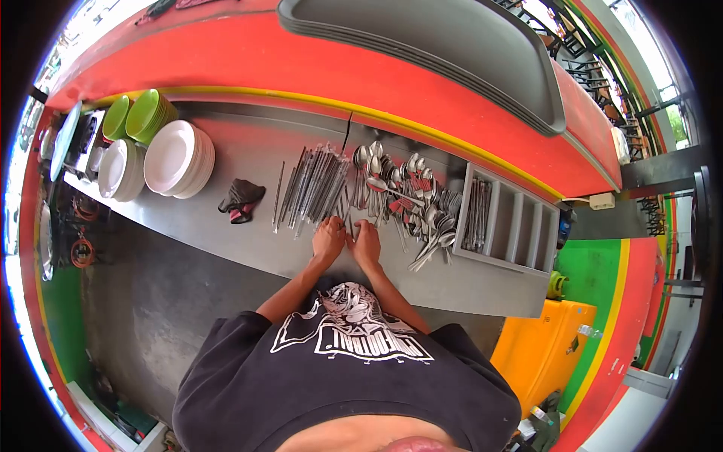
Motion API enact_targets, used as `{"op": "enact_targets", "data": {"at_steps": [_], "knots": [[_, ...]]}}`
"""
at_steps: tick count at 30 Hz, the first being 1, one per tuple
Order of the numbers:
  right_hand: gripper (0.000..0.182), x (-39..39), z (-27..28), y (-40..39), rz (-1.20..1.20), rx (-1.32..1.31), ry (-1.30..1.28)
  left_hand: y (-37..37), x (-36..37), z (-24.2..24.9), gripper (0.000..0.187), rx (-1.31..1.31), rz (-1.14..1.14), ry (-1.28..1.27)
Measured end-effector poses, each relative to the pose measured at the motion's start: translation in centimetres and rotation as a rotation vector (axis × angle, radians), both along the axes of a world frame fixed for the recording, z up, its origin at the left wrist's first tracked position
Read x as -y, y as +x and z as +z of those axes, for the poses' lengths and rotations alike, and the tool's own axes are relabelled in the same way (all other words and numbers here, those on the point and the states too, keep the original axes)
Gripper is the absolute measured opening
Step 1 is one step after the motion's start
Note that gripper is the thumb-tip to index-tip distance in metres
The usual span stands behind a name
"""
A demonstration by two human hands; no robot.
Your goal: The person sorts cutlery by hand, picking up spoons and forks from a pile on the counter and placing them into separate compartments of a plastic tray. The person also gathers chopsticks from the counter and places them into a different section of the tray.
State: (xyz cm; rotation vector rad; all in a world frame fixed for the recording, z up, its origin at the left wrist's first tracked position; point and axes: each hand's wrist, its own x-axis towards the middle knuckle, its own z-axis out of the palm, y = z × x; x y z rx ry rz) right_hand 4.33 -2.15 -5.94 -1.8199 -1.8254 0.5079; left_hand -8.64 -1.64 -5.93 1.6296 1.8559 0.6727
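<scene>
Cutlery tray, tabletop right end: leftmost compartment holds cutlery, others look bare. Left hand and right hand rest flat, fingers together, on loose utensils (spoons just beside), holding nothing I can see.

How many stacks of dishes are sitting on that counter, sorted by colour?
White plate stacks: 2, side by side, the second to its left.
Green bowl stacks: 2, behind the white ones, the second beside it.
Total: 4 stacks.
</scene>
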Motion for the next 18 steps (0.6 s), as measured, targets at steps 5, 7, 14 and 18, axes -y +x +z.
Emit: {"op": "enact_targets", "data": {"at_steps": [5, 7, 14, 18], "knots": [[0.024, -1.2, -1.3, -0.4, -0.088, 0.003, -0.140, -1.1, -0.8, 0.8, 0.019, 0.059, 0.013, -0.115], [0.025, -1.3, -1.3, -0.6, -0.086, 0.028, -0.225, -1.7, -1.1, 1.7, 0.019, 0.138, 0.018, -0.154], [0.026, -0.3, -5.2, 1.0, -0.090, -0.641, -0.317, -2.1, -1.3, -1.2, 0.025, 0.560, 0.016, -0.068], [0.028, 0.8, -1.0, 0.1, -0.122, -0.932, -0.438, -2.4, -1.1, 2.5, 0.026, 0.605, 0.020, -0.110]]}}
